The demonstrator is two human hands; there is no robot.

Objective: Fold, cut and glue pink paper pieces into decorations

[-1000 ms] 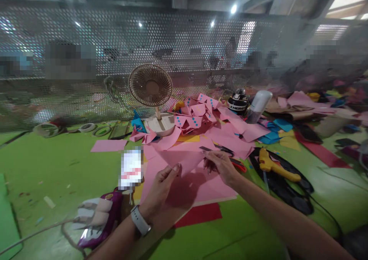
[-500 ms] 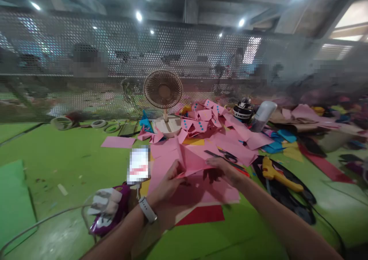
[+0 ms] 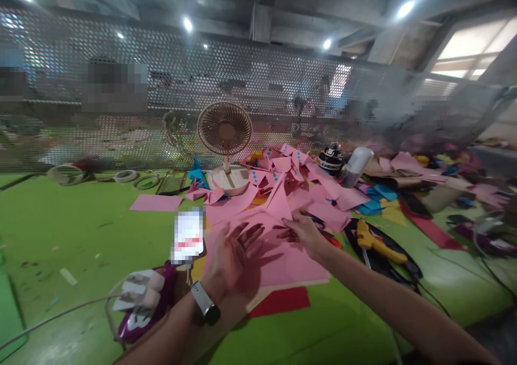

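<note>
My right hand (image 3: 307,237) pinches the lower edge of a folded piece of pink paper (image 3: 278,201), which stands up in a point. My left hand (image 3: 231,254) is open with the palm turned partly up and the fingers spread, holding nothing. Both hands are above flat pink sheets (image 3: 283,271) stacked on the green table. A red strip of paper (image 3: 280,302) lies at the near edge of the stack. Beside my right hand, dark-handled scissors (image 3: 314,218) are partly hidden.
A small fan (image 3: 225,129) stands behind a heap of folded pink paper pieces (image 3: 283,166). At right, a yellow glue gun (image 3: 379,242) rests on a black tray (image 3: 414,268). Left are a blurred-out phone (image 3: 188,236) and a purple power strip (image 3: 137,319) with plugs and a cable.
My left hand has let go of the pink paper and opened. The paper has shifted right and up with my right hand. The whole view has turned slightly to the right.
</note>
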